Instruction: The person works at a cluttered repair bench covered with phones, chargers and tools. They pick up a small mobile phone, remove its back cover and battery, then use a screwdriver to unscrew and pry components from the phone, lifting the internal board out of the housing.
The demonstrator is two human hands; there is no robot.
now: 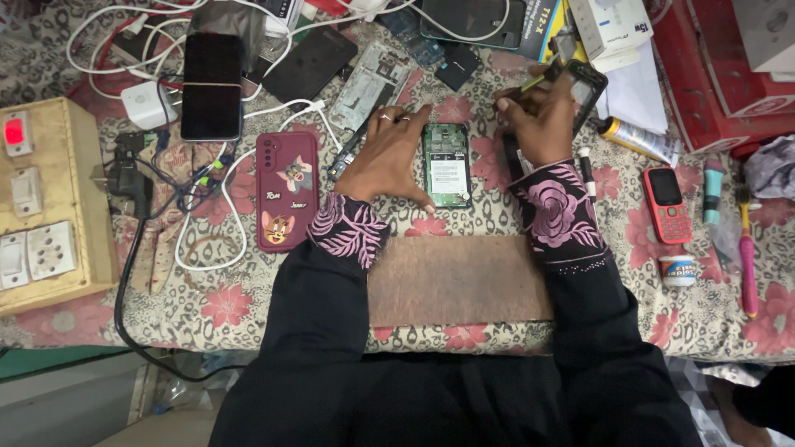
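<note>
Switchboard point(45, 203) at far left, cables point(207, 207) beside it, then a maroon phone case point(286, 191) just left of the left hand point(387, 157). Left hand lies flat, fingers spread, thumb and forefinger touching the opened phone point(447, 165) on the flowered cloth point(248, 306). Wooden board point(460, 280) sits below both wrists. Right hand point(538, 120), just right of the phone, pinches a thin tool point(532, 83), fingers pressed together on it. Black phone frame point(586, 87) lies behind that hand; red keypad phone point(667, 204) further right.

Head camera, steep downward view, close over cluttered worktable point(580, 331)
</note>
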